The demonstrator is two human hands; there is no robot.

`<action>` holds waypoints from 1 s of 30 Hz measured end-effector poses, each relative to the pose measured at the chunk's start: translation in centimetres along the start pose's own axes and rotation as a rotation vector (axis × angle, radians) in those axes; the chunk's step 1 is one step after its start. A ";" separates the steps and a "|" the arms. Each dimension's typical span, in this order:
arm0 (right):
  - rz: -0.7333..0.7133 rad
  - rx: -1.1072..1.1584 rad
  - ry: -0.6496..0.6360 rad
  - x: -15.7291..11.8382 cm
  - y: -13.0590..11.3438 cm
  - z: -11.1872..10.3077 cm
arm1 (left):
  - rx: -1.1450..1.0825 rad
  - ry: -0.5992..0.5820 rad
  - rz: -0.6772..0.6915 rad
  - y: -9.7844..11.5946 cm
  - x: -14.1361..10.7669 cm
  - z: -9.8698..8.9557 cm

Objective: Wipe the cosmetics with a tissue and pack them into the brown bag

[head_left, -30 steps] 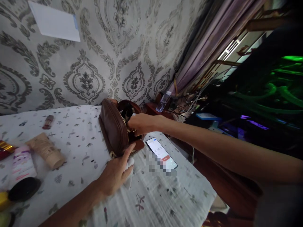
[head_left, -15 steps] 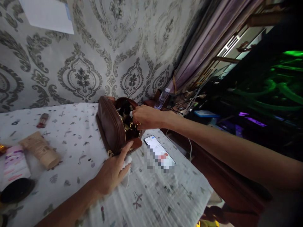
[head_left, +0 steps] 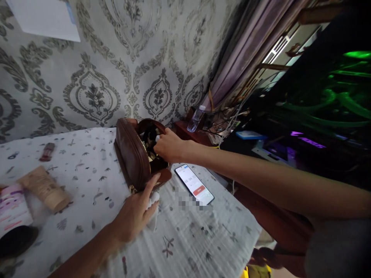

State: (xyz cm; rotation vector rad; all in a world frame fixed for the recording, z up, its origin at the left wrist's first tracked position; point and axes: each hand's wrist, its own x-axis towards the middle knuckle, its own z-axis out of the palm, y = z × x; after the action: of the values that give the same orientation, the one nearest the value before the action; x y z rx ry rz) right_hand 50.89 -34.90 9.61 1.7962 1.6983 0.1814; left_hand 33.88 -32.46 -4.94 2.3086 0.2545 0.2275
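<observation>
A brown leather bag [head_left: 131, 154] lies unzipped on the patterned cloth, its opening facing right with dark and gold-coloured items inside. My right hand [head_left: 169, 146] is closed at that opening, fingertips reaching in; a small white bit shows by the knuckles, and what the fingers hold is hidden. My left hand [head_left: 136, 212] has its fingers curled round a crumpled white tissue [head_left: 153, 206], while the index finger extends to the bag's lower edge and brown flap. Right of the bag, a lit phone [head_left: 194, 184] lies face up showing a timer.
At left lie a beige tube [head_left: 46, 189], a small reddish bottle [head_left: 48, 151], a pink-and-white packet [head_left: 14, 206] and a black round item [head_left: 19, 239]. A clear plastic bottle [head_left: 196, 119] and cables stand beyond the bag. The patterned cloth [head_left: 232, 231] ends at lower right.
My right hand has shifted slightly left and deeper toward the bag's opening. My left hand keeps its place with the tissue. The view has turned slightly.
</observation>
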 end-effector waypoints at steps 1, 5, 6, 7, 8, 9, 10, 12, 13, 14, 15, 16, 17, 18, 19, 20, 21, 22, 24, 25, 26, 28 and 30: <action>-0.001 -0.006 -0.007 0.1 -0.1 0.0 | -0.003 -0.001 0.004 -0.1 0.0 0.0; 0.008 -0.034 -0.056 0.8 -0.6 0.0 | -0.029 0.003 0.023 -0.2 -0.1 -0.1; 0.013 -0.041 -0.072 1.0 -0.7 0.0 | -0.037 0.003 0.023 -0.2 -0.1 -0.1; 0.017 -0.047 -0.089 1.1 -0.8 0.0 | -0.046 0.002 0.024 -0.2 -0.1 -0.1; 0.016 -0.051 -0.099 1.2 -0.8 0.0 | -0.053 0.002 0.024 -0.2 -0.1 -0.1; 0.014 -0.051 -0.104 1.3 -0.8 0.0 | -0.058 0.003 0.025 -0.2 -0.1 -0.1; 0.011 -0.048 -0.100 1.4 -0.8 -0.1 | -0.059 0.003 0.027 -0.2 -0.1 -0.1; 0.009 -0.035 -0.081 1.3 -0.6 -0.1 | -0.047 0.005 0.026 -0.3 -0.1 0.0; 0.006 -0.028 -0.071 1.3 -0.6 -0.2 | -0.037 0.006 0.023 -0.3 0.0 0.1; 0.002 -0.023 -0.067 1.2 -0.5 -0.2 | -0.028 0.007 0.024 -0.3 0.0 0.1; -0.002 -0.022 -0.068 1.1 -0.4 -0.3 | -0.022 0.010 0.028 -0.3 0.0 0.1; -0.010 -0.026 -0.067 1.0 -0.4 -0.3 | -0.019 0.014 0.031 -0.3 0.0 0.1; -0.017 -0.031 -0.067 1.0 -0.3 -0.4 | -0.018 0.018 0.034 -0.3 0.0 0.1; -0.019 -0.036 -0.063 0.9 -0.3 -0.4 | -0.019 0.021 0.037 -0.3 0.0 0.1; -0.019 -0.038 -0.059 0.8 -0.3 -0.5 | -0.020 0.024 0.041 -0.3 0.0 0.1; -0.019 -0.036 -0.057 0.8 -0.3 -0.5 | -0.019 0.026 0.042 -0.3 0.0 0.1; -0.017 -0.032 -0.059 0.7 -0.3 -0.6 | -0.016 0.027 0.044 -0.3 0.0 0.1; -0.014 -0.026 -0.066 0.7 -0.3 -0.7 | -0.012 0.026 0.048 -0.3 0.0 0.1; -0.012 -0.024 -0.082 0.6 -0.1 -0.9 | -0.003 0.028 0.049 -0.4 0.0 0.2; -0.016 -0.024 -0.087 0.5 0.1 -1.0 | -0.001 0.027 0.047 -0.5 0.0 0.2; -0.020 -0.018 -0.093 0.5 0.4 -1.2 | -0.004 0.026 0.048 -0.6 -0.1 0.2; -0.035 0.018 -0.107 0.4 1.1 -1.5 | -0.017 0.022 0.050 -0.7 -0.1 0.2; -0.083 0.088 -0.129 0.2 2.1 -1.8 | -0.032 0.017 0.052 -0.9 -0.1 0.2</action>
State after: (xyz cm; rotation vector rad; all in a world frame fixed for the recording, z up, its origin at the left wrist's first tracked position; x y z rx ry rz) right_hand 51.79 -33.92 12.08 1.7567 1.7087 -0.0447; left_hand 33.74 -32.06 -5.77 2.2846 0.1982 0.2750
